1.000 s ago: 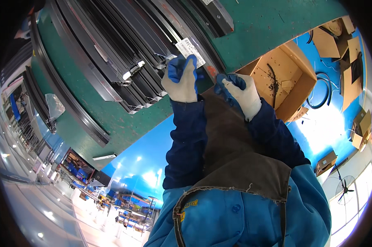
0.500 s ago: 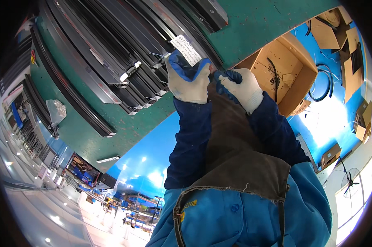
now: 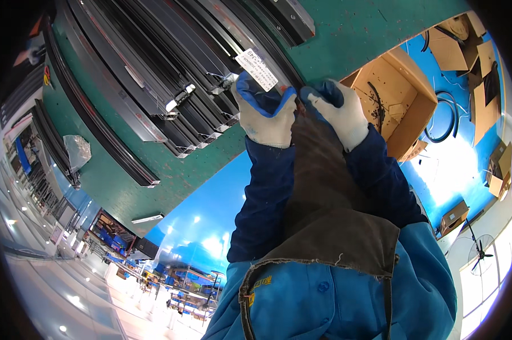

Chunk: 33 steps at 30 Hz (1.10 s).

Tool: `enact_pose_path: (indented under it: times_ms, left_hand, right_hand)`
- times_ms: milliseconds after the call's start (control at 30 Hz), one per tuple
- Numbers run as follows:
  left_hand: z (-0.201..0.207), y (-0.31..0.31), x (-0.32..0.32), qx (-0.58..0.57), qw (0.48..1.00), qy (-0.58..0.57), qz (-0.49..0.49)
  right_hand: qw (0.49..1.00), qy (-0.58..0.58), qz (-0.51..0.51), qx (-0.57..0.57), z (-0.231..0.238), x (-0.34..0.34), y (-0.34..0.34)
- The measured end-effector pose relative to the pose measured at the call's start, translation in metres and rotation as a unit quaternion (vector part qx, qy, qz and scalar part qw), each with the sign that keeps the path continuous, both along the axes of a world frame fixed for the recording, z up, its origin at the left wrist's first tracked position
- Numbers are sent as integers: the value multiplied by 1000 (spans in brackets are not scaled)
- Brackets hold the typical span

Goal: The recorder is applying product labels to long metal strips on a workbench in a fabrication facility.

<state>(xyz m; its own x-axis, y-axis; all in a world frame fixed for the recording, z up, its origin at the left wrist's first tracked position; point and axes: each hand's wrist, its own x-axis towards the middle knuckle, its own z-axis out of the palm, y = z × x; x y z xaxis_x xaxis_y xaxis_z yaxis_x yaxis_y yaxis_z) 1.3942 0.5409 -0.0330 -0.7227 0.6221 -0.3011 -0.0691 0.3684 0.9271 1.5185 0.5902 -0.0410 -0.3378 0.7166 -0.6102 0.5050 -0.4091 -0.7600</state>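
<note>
My left hand (image 3: 266, 116), in a white glove with a blue palm, is closed around the near end of a long dark metal profile (image 3: 225, 34). A white printed label (image 3: 256, 69) lies on the profile just beyond its fingers. Close by on the right, my right hand (image 3: 342, 113) wears a matching glove, its fingers curled inward near the profile's end. Whatever those fingers pinch, if anything, is hidden by the glove. Several more dark profiles (image 3: 148, 73) lie side by side to the left.
The profiles rest on a green worktable (image 3: 347, 34). An open cardboard box (image 3: 406, 85) with black strips and scraps stands by its right edge. A crumpled clear plastic bag (image 3: 77, 153) lies at the left. Black coiled strip (image 3: 455, 116) and other boxes are on the blue floor.
My right hand has shifted slightly up and to the right, away from the left. My left hand has moved a little to the right, still at the profile's end.
</note>
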Motion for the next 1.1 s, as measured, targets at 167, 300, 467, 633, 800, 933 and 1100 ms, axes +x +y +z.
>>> enact_pose_path:
  times_ms: [167, 300, 467, 633, 800, 933, 1100]
  left_hand:
    - [-4, -3, 2, 14, 999, 47, -10]
    - [-16, -9, -2, 30, 998, 50, -13]
    - [-17, -9, -3, 33, 999, 4, -11]
    - [-7, -5, -1, -5, 999, -31, -1]
    - [-7, -5, -3, -34, 999, -24, -5]
    - [-8, -6, -5, -44, 999, -18, -15]
    - [-7, -7, -6, -61, 998, -21, -26]
  right_hand:
    - [994, 74, -52, 66, -21, -20, 4]
    - [991, 100, -55, 72, -16, -33, 12]
    - [991, 99, -52, 72, -18, -45, 21]
    - [992, 89, -46, 82, -20, -56, 29]
    - [992, 72, -42, 90, -19, -68, 39]
    - [993, 56, -42, 94, -20, -73, 42]
    - [994, 44, -43, 91, -20, -78, 46]
